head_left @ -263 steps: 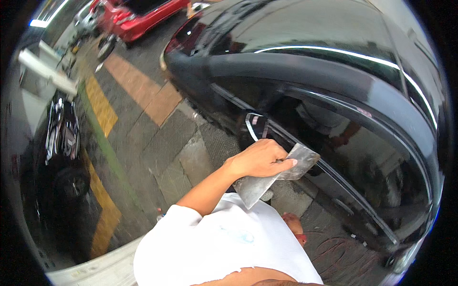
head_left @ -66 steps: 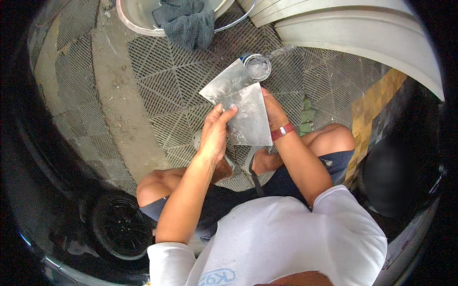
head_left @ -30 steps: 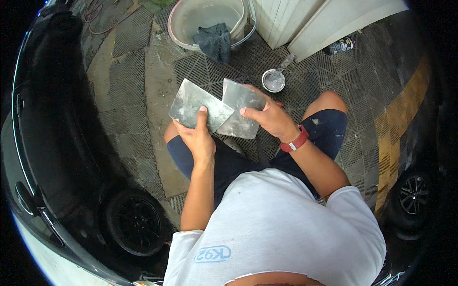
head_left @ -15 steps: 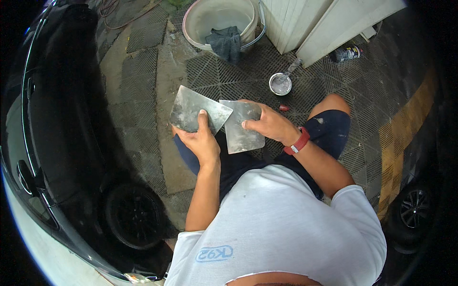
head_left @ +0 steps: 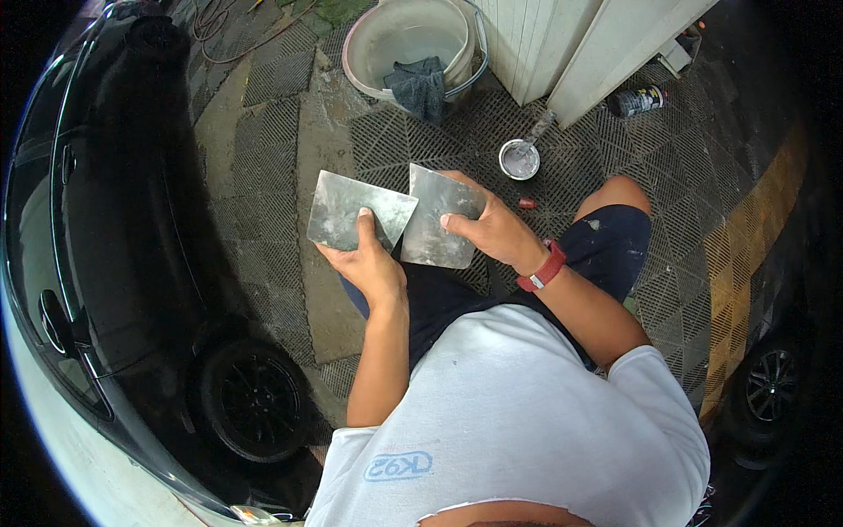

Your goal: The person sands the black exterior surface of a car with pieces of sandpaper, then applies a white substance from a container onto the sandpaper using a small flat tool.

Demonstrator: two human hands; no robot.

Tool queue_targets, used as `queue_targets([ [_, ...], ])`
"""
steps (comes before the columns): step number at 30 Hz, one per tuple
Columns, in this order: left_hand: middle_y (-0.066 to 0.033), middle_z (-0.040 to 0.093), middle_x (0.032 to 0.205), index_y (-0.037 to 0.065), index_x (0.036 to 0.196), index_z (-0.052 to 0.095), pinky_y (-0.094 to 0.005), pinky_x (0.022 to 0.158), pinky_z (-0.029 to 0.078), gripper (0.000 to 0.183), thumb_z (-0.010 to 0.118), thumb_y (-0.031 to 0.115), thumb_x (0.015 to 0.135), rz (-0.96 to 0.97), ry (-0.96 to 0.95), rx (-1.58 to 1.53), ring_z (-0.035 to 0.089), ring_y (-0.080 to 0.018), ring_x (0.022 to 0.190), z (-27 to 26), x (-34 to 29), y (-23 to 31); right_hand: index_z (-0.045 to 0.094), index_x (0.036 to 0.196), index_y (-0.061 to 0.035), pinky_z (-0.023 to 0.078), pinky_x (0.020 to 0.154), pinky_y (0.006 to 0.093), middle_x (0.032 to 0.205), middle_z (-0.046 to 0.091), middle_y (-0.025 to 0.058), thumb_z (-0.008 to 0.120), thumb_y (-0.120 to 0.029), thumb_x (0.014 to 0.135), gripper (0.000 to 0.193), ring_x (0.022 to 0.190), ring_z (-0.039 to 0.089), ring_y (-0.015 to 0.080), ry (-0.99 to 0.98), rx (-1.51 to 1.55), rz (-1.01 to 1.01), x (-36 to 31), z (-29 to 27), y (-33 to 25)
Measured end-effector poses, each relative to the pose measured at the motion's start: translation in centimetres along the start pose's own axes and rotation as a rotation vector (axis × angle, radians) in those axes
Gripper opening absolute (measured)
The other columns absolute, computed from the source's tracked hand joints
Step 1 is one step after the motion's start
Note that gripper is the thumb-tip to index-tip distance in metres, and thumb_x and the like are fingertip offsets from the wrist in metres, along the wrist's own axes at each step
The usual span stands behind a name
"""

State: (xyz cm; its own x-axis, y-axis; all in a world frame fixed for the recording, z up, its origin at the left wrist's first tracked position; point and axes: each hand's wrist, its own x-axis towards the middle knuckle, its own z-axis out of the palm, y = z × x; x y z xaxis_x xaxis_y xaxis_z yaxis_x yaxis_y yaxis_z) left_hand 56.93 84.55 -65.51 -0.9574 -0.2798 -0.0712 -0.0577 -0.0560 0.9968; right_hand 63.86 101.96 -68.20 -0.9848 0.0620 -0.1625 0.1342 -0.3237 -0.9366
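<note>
My left hand [head_left: 376, 268] grips a flat grey putty spreader [head_left: 347, 195] by its lower edge, thumb pressed on the top face. My right hand [head_left: 492, 230] is closed on a second putty spreader [head_left: 432, 237], its thumb also lying across the face. Whitish smears mark both sheets. Their near edges meet or almost meet between my hands; whether they touch, I cannot tell. Beyond my right hand stands an open can [head_left: 519, 160] of grey paste, with a smeared stick or blade [head_left: 539, 128] resting in it.
A whitish bucket [head_left: 369, 44] with a dark cloth [head_left: 420, 88] over its rim stands ahead. White panels [head_left: 606, 53] rise beside it. A black can [head_left: 636, 101] lies on its side, and a small red piece [head_left: 527, 203] is on the grated floor. A black car [head_left: 132, 220] stands at left.
The right spreader has turned to a more upright angle and risen slightly. The left one has shifted a little to the left and its tilt has eased. Both hands keep their grip.
</note>
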Motion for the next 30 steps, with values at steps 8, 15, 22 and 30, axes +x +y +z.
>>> queue_targets([
  [8,-0.0165,0.058,0.135,0.0,0.146,0.041,-0.0395,0.106,0.053,0.058,0.071,-0.004,0.096,0.162,0.001,0.12,0.063,-0.0247,0.121,-0.2,0.0,-0.5,0.055,0.15,-0.0018,0.051,0.107,0.0342,0.132,0.068,0.0072,0.067,-0.004,0.094,0.057,0.12,0.062,0.0135,-0.075,-0.061,-0.015,0.1,0.0,-0.7],
  [15,-0.0175,0.057,0.138,0.001,0.147,0.04,-0.0406,0.108,0.052,0.057,0.072,0.001,0.099,0.271,0.015,0.221,0.062,-0.0252,0.123,0.8,0.9,0.4,0.057,0.15,-0.0001,0.05,0.11,0.0346,0.137,0.07,0.0097,0.067,-0.004,0.093,0.057,0.121,0.065,0.0143,-0.303,-0.197,0.084,-2.0,0.8,0.7],
  [22,-0.0158,0.056,0.142,0.007,0.151,0.037,-0.0457,0.116,0.047,0.065,0.078,0.019,0.102,0.012,-0.193,-0.026,0.055,-0.0278,0.134,-1.9,3.1,1.0,0.063,0.142,0.0,0.055,0.1,0.0319,0.123,0.075,0.0058,0.076,-0.012,0.098,0.048,0.109,0.069,0.0118,-0.179,0.201,0.131,-1.0,-1.7,0.9],
  [30,-0.0146,0.055,0.151,0.008,0.163,0.032,-0.04,0.11,0.053,0.071,0.039,0.059,0.114,-0.439,-0.523,-0.039,0.059,-0.0263,0.136,-0.7,-0.3,-0.9,0.054,0.153,-0.0016,0.051,0.107,0.0321,0.138,0.068,0.005,0.075,-0.015,0.102,0.057,0.121,0.062,0.0113,-0.119,0.419,0.107,-1.1,1.4,1.3],
])
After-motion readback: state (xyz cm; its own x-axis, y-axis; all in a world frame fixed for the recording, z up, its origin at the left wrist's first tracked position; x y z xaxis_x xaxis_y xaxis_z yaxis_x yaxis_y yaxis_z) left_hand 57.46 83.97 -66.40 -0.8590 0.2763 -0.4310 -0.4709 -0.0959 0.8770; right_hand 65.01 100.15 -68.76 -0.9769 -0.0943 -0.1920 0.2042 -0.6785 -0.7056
